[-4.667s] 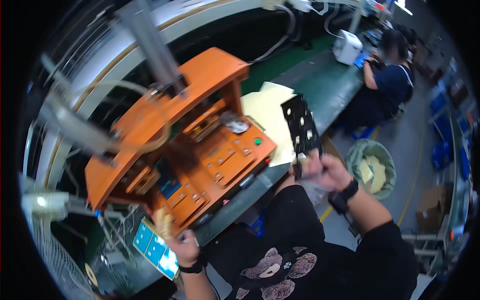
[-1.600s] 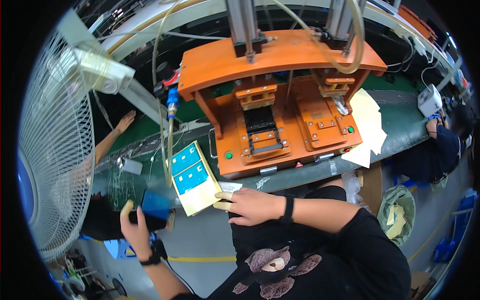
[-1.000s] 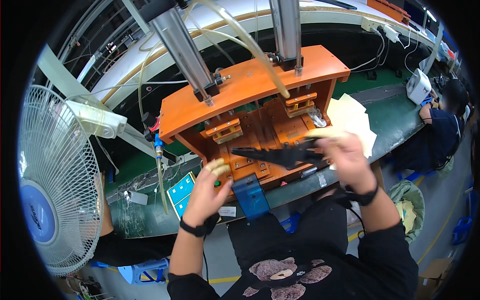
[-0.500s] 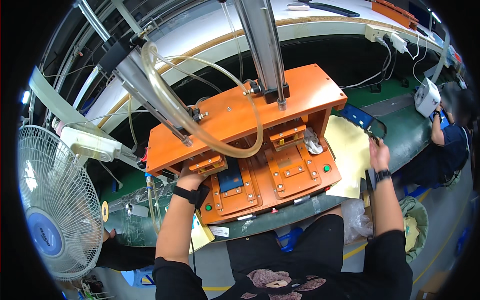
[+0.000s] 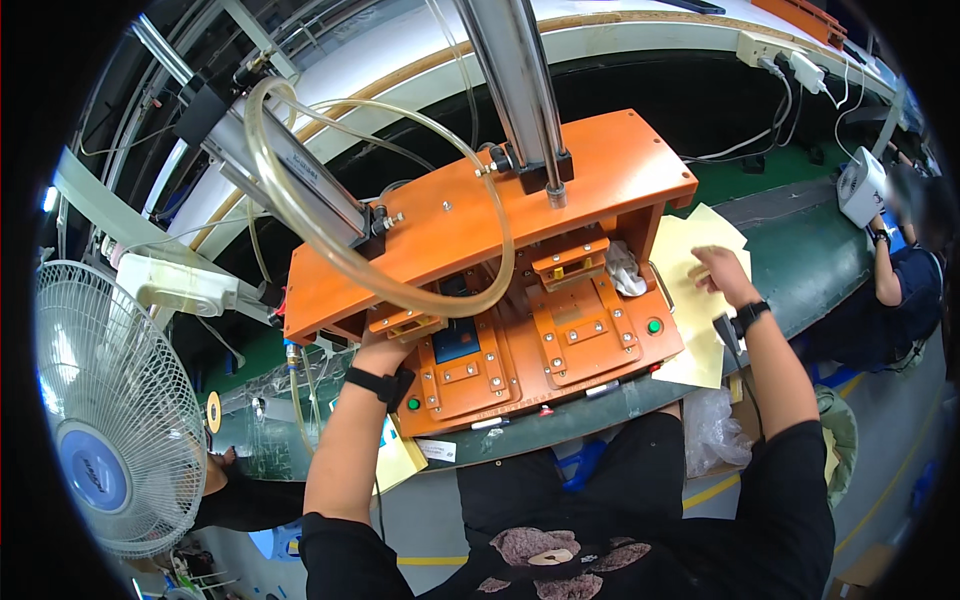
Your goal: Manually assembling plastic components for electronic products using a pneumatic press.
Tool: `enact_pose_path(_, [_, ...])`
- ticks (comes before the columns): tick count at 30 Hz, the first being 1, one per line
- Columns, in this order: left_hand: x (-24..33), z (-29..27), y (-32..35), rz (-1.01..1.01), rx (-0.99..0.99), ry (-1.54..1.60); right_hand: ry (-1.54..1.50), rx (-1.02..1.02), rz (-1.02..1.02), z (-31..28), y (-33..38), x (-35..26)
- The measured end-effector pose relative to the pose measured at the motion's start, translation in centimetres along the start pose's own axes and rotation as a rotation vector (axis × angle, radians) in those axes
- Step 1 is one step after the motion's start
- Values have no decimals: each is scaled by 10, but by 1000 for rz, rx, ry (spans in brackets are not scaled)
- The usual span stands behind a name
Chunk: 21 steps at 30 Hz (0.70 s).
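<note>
My left hand (image 5: pixel 385 352) reaches under the left side of the orange press (image 5: pixel 600 180). Its fingers are hidden behind a press block, close to a flat blue panel (image 5: pixel 457 341) lying in the left fixture (image 5: pixel 462 385). My right hand (image 5: pixel 727 275) hovers above yellow sheets (image 5: pixel 700 345) at the press's right, fingers apart and nothing visible in them. Dark bands with cords circle both wrists. The right fixture (image 5: pixel 590 345) bears no panel.
Clear hoses and metal cylinders (image 5: pixel 515 80) rise over the press. A white fan (image 5: pixel 120 410) stands at left. Crumpled white cloth (image 5: pixel 625 270) sits inside the press's right end. Clear plastic bags (image 5: pixel 715 430) lie below the table edge. Another person (image 5: pixel 900 270) works at far right.
My right hand has moved left over the yellow sheets. The blue panel and dark frame seen beside it earlier no longer show there. My left hand stays under the press.
</note>
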<state>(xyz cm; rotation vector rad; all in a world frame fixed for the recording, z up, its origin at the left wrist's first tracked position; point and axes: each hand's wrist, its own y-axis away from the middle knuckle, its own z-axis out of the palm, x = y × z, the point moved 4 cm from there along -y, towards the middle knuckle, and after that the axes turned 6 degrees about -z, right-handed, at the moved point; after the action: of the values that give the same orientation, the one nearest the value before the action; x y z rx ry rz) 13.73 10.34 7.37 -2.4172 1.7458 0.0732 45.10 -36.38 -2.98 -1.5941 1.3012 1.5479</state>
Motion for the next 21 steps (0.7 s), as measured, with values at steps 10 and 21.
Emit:
enact_pose_path(10, [19, -24, 36, 12, -53, 298, -392, 457, -44, -54, 198, 109])
enact_pose_path(21, [65, 0, 145, -14, 446, 825, -299, 439, -133, -40, 201, 70])
